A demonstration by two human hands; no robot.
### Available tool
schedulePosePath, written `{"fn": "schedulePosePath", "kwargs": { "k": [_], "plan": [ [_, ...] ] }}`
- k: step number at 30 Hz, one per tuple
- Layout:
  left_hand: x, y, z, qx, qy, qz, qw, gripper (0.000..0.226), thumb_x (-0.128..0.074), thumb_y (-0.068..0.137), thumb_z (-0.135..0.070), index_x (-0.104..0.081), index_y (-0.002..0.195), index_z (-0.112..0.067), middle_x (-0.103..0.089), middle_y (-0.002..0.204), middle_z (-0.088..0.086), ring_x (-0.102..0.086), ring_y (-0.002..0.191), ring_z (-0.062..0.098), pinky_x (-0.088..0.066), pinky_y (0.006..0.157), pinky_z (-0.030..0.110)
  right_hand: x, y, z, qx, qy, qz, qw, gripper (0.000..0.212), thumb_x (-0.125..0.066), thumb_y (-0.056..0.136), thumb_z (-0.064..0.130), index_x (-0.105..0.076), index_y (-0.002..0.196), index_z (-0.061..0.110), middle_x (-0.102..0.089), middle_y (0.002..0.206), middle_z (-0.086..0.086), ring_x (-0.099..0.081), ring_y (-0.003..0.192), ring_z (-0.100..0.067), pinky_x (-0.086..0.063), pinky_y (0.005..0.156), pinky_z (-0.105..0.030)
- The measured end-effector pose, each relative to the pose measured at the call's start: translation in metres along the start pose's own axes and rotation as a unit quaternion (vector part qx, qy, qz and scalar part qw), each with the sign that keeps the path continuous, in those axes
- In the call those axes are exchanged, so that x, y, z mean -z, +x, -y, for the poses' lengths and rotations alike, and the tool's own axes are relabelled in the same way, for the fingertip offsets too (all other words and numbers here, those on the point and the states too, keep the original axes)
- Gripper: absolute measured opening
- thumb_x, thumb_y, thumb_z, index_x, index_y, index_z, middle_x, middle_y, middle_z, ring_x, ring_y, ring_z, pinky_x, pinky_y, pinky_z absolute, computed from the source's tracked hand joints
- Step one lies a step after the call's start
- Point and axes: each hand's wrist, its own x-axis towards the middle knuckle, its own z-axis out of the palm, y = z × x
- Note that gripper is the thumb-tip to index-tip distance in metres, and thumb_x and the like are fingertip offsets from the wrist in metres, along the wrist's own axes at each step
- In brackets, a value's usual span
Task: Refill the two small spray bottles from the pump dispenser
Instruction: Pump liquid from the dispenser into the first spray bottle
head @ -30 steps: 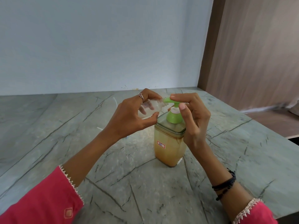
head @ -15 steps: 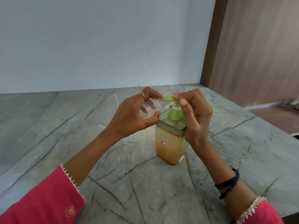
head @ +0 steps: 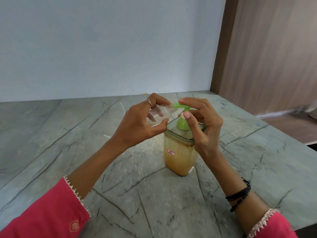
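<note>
Clamped in our left hand (head: 137,124) is a small clear bottle (head: 158,115), pinched between thumb below and fingers above and tipped nearly onto its side. Its open neck points right and meets the tip of the green pump (head: 182,115). Our right hand (head: 204,124) is not closed on anything: its fingers rest spread on the pump head from the far side, with the thumb against the white stem below.

That pump tops the square dispenser (head: 179,154), which stands on the grey stone counter (head: 68,143) just right of centre and is mostly full of amber liquid. We can see only one small bottle; the second is not in view, and how much is inside this one we cannot tell.

To do this step well, we judge that the neck should stay sealed under the spout, and we should press slowly and straight down, letting the head rise fully between strokes so nothing dribbles onto the counter.
</note>
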Motion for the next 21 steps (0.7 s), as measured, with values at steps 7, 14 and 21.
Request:
{"fn": "schedulePosePath", "kwargs": {
  "k": [7,14,21],
  "plan": [
    [-0.0008,-0.0001,-0.002,0.001,-0.008,0.0,1.0,0.031,-0.06,0.074,-0.037,-0.05,0.103,-0.035,-0.061,0.093,-0.025,-0.064,0.082,0.005,-0.055,0.065,0.024,-0.0004,0.0021,0.0036,-0.027,0.029,-0.014,0.999,0.022,-0.047,0.091,0.021,-0.065,0.098,0.012,-0.062,0.091,-0.006,-0.06,0.083,-0.001,-0.046,0.067,-0.013],
    [-0.0008,-0.0032,-0.0006,0.005,-0.012,0.016,1.0,0.03,-0.062,0.072,-0.034,-0.052,0.1,-0.031,-0.064,0.092,-0.015,-0.063,0.078,0.004,-0.054,0.067,0.026,-0.0026,0.0032,0.0062,-0.064,0.001,-0.025,0.998,0.026,-0.055,0.086,0.025,-0.066,0.073,0.005,-0.052,0.069,0.001,-0.05,0.068,0.006,-0.036,0.062,-0.005],
    [0.0007,-0.0013,-0.0067,0.005,-0.031,0.013,0.999,0.028,-0.062,0.073,-0.032,-0.048,0.097,-0.038,-0.06,0.094,-0.026,-0.064,0.079,0.004,-0.053,0.067,0.02,-0.0008,-0.0008,0.0032,-0.017,0.017,-0.021,1.0,0.021,-0.047,0.091,0.022,-0.064,0.093,0.011,-0.06,0.089,-0.007,-0.059,0.082,-0.003,-0.045,0.068,-0.014]
  ]
}}
